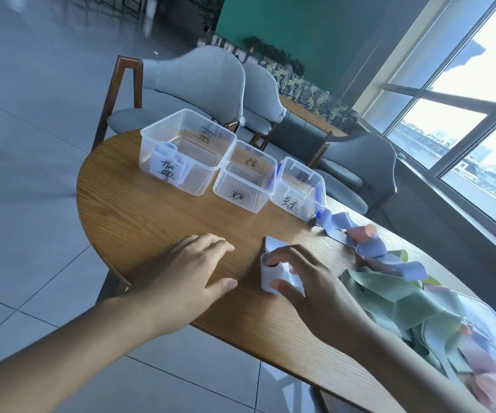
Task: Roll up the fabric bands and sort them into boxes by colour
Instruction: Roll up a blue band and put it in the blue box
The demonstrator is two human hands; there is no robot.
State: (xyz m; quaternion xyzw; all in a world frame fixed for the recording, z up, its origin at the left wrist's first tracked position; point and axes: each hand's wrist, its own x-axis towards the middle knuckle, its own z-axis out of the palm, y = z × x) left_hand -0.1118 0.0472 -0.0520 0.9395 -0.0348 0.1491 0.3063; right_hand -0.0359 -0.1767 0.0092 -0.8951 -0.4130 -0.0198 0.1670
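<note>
Right hand [309,281] pinches a rolled blue band [276,272]; left hand [190,269] rests flat, released.
A loose grip near the tabletop's [151,222] near edge could let it unroll.

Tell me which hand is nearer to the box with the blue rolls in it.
Left. The left hand lies open on the table, below the blue-roll box. The right hand, gripping a rolled blue band, sits further to the right.
</note>
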